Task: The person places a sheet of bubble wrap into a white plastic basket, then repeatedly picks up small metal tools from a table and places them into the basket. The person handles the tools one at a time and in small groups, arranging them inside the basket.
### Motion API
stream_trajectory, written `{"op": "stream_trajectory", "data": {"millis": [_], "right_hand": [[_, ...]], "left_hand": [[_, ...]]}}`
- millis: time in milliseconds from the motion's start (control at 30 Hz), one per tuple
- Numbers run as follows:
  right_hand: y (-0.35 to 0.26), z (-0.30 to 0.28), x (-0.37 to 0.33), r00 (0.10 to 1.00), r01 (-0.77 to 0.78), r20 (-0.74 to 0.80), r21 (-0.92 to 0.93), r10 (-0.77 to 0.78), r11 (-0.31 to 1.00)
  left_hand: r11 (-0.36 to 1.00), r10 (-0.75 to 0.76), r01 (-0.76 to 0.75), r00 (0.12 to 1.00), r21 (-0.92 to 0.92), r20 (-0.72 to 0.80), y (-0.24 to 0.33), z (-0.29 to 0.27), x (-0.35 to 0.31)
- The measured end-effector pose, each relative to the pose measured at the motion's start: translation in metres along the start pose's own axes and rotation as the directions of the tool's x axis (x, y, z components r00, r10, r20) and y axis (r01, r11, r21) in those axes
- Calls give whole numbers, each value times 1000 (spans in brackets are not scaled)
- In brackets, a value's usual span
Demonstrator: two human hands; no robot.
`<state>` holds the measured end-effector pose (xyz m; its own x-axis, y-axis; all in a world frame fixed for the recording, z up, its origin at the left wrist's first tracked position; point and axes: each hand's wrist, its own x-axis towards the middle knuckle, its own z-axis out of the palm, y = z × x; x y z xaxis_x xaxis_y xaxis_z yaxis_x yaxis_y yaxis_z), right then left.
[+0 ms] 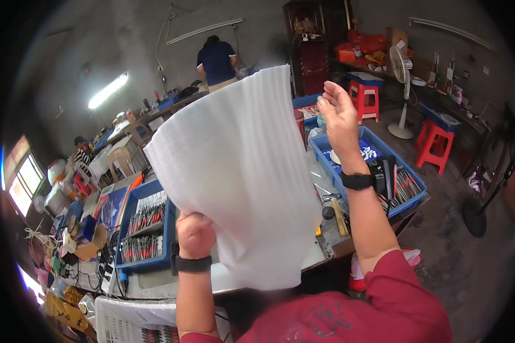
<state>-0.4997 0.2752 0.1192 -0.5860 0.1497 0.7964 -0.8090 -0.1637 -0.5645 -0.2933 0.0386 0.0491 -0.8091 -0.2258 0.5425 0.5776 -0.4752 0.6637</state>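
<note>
A large, translucent white foam sheet [240,166] hangs upright in front of me, its surface rippled and its upper edge slanting. My left hand [195,234] is closed on the sheet's lower left edge; its fingertips are hidden. To the right of the sheet, my right hand [339,117] is raised with bent fingers, the thumb apart from them, and nothing visible in it. A gap shows between this hand and the sheet. Below it stands a blue crate [420,191] holding pens or slim tools with red and dark parts, and a dark pouch. Much of the worktable is behind the sheet.
Another blue crate [120,264] of red-and-black handled tools stands left on the worktable [154,292]. A hammer [340,218] lies at the right. A white basket [106,320] sits below. Red stools [435,146] and a fan [400,128] stand behind; a person [217,63] is at the back.
</note>
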Motion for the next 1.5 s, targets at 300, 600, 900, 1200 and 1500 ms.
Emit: {"op": "stream_trajectory", "data": {"millis": [300,600,900,1200,1500], "right_hand": [[-38,-22,25,922,-304,341,339,185,890],[-60,-64,6,901,-251,392,123,185,960],[-51,-62,-17,819,-367,516,132,252,921],[-59,-39,-41,741,-438,616,143,266,888],[-61,-44,-39,777,-298,590,37,220,954]], "left_hand": [[981,-158,168,982,-93,104,19,-7,12],[944,-230,246,968,219,-98,15,-24,16],[-3,705,-263,684,965,189,46,36,32],[-107,82,-711,690,695,719,-9,136,73],[179,-87,-616,767,767,636,-31,120,92]]}}
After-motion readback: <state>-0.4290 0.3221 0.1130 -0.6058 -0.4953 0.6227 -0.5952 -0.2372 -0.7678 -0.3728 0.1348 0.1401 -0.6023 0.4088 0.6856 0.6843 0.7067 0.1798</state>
